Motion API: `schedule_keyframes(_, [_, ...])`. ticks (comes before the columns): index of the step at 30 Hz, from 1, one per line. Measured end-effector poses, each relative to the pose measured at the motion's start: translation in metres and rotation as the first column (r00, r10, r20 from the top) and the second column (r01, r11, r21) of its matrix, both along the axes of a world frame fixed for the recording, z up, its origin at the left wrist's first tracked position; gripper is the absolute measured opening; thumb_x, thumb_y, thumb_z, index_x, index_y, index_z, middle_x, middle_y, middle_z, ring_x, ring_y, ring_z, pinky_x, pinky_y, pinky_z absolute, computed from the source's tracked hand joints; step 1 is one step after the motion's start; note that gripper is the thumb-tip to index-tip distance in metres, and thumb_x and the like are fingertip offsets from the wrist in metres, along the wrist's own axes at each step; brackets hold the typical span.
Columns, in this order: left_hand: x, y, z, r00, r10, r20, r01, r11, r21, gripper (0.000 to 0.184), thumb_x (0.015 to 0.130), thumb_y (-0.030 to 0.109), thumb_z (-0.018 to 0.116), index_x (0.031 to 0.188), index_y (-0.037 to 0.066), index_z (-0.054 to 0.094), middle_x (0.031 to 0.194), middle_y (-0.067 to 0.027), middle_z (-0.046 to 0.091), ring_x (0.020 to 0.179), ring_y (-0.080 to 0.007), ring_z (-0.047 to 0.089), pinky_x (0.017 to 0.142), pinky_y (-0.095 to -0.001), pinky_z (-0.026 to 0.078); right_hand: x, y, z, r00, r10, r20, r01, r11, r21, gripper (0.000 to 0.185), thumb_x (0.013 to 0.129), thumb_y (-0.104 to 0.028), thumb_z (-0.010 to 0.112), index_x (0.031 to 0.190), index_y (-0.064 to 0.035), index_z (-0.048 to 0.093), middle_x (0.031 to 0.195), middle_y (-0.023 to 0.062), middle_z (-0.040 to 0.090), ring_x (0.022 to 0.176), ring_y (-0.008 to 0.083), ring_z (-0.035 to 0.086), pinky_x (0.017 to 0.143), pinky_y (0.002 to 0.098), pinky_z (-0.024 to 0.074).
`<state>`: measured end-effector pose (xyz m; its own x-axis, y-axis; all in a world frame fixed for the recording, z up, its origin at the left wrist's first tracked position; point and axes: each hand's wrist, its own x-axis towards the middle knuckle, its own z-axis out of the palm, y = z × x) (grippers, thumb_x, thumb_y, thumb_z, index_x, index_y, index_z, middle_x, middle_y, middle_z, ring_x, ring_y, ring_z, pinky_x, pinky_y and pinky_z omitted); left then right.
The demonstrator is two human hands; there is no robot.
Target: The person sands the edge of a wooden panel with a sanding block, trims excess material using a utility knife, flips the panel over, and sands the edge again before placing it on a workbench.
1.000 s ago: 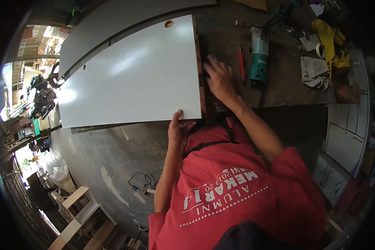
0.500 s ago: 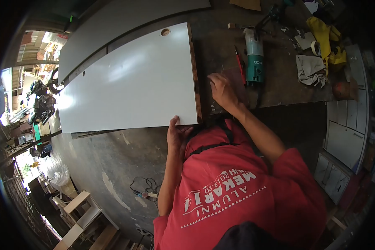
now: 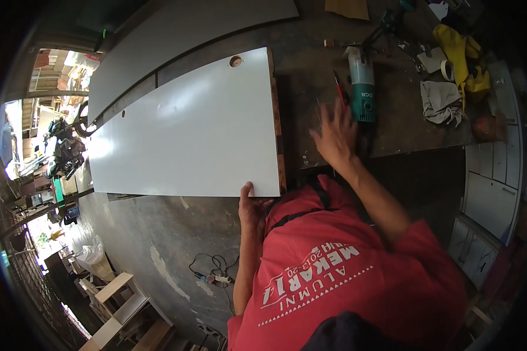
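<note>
A glossy white panel [image 3: 187, 128] lies on the workbench, with a round hole near its far right corner and a bare brown right edge. My left hand [image 3: 253, 212] grips its near edge, thumb on top and fingers underneath. Over the bench to the right of the panel is my right hand [image 3: 337, 139], fingers spread and holding nothing visible. Just beyond its fingertips lies a slim red tool [image 3: 339, 88], partly hidden by them. Beside that is a green DCA trim router [image 3: 364, 99] with a clear section.
Behind lies another large panel [image 3: 187, 35]. Yellow cloth [image 3: 459, 52], a tape roll [image 3: 447, 71] and a pale glove-like cloth [image 3: 441, 100] lie at the bench's right. A cable [image 3: 216, 264] is on the floor; white cabinets [image 3: 490, 193] stand at right.
My right hand has moved right, away from the panel's brown edge toward the red tool, and its fingers have spread. My left hand still grips the panel; the view has shifted slightly.
</note>
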<state>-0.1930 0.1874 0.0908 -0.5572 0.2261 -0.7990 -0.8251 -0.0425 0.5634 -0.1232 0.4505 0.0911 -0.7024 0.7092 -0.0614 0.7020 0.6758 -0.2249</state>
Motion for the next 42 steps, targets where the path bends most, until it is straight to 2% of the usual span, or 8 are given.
schedule_keyframes(7, [0.008,-0.017,0.018,1.0,0.002,-0.001,-0.002,1.0,-0.02,0.057,0.089,0.048,0.063,0.129,0.009,0.052,0.115,-0.0088,0.064,0.092,-0.0238,0.067,0.072,-0.0354,0.053,0.039,-0.013,-0.037,0.998,0.057,-0.008,-0.057,0.998,0.027,0.072,0.082,-0.015,0.075,0.146,-0.0066,0.044,0.156,0.0263,0.029,0.144,0.0462,0.03,0.106,0.0587,0.0384])
schedule_keyframes(12, [0.01,-0.022,0.016,1.0,-0.012,0.013,0.012,0.999,-0.037,0.061,0.089,0.05,0.062,0.13,0.006,0.051,0.12,-0.0091,0.063,0.1,-0.0242,0.066,0.075,-0.0352,0.052,0.015,-0.001,-0.027,0.717,-0.176,-0.674,-0.162,0.899,-0.407,0.064,0.087,-0.009,0.069,0.146,-0.0052,0.045,0.142,0.0188,0.052,0.134,0.0327,0.047,0.109,0.0437,0.0397])
schedule_keyframes(14, [0.01,-0.025,0.014,1.0,-0.013,0.021,0.013,0.999,-0.034,0.061,0.089,0.05,0.062,0.13,0.006,0.051,0.12,-0.0092,0.063,0.101,-0.0242,0.065,0.075,-0.0352,0.052,-0.009,0.006,-0.017,0.632,-0.468,-0.618,-0.155,0.705,-0.692,0.058,0.087,-0.009,0.067,0.142,-0.0067,0.049,0.129,0.0134,0.058,0.119,0.0277,0.056,0.104,0.0424,0.0437])
schedule_keyframes(16, [0.009,-0.023,0.015,1.0,-0.012,0.025,0.013,1.0,-0.028,0.06,0.089,0.049,0.062,0.13,0.007,0.051,0.12,-0.0092,0.063,0.102,-0.0243,0.065,0.076,-0.0351,0.052,-0.029,0.016,-0.01,0.511,-0.854,-0.097,-0.575,-0.256,-0.777,0.054,0.09,-0.013,0.064,0.142,-0.0074,0.049,0.125,0.0081,0.059,0.113,0.0219,0.058,0.1,0.0391,0.0468])
schedule_keyframes(17, [0.009,-0.022,0.017,1.0,-0.009,0.027,0.009,1.0,-0.028,0.06,0.089,0.05,0.062,0.129,0.007,0.052,0.12,-0.0091,0.063,0.101,-0.0244,0.065,0.075,-0.0349,0.052,-0.039,0.015,-0.007,0.527,-0.847,-0.07,-0.604,-0.315,-0.732,0.053,0.092,-0.014,0.062,0.143,-0.0081,0.048,0.124,0.0069,0.06,0.112,0.0186,0.059,0.097,0.036,0.049])
schedule_keyframes(25, [0.009,-0.03,0.008,0.998,-0.02,0.051,0.021,1.0,-0.003,0.061,0.089,0.049,0.062,0.13,0.005,0.051,0.121,-0.0106,0.063,0.101,-0.0256,0.065,0.076,-0.0377,0.053,-0.062,-0.009,-0.016,0.28,-0.923,-0.264,-0.655,0.018,-0.755,0.061,0.09,-0.009,0.067,0.146,-0.0053,0.045,0.122,0.0068,0.06,0.113,0.0161,0.057,0.097,0.032,0.0479])
schedule_keyframes(40, [0.009,-0.03,0.01,0.997,-0.018,0.073,0.014,0.998,0.066,0.061,0.092,0.047,0.059,0.132,0.002,0.049,0.121,-0.0147,0.062,0.099,-0.0282,0.067,0.076,-0.0369,0.057,-0.053,-0.023,-0.002,0.286,-0.827,-0.484,-0.628,0.22,-0.747,0.066,0.088,-0.012,0.072,0.147,-0.0033,0.043,0.137,0.0099,0.052,0.12,0.0176,0.053,0.105,0.0325,0.0409])
schedule_keyframes(42, [0.008,-0.026,0.015,0.998,-0.016,0.063,0.012,0.998,0.061,0.06,0.091,0.048,0.06,0.131,0.003,0.049,0.12,-0.0139,0.062,0.099,-0.0276,0.066,0.077,-0.0379,0.057,-0.057,-0.007,-0.015,0.359,-0.811,-0.463,-0.308,0.365,-0.879,0.063,0.088,-0.013,0.072,0.144,-0.0033,0.045,0.137,0.0117,0.052,0.123,0.0195,0.052,0.105,0.0349,0.0417])
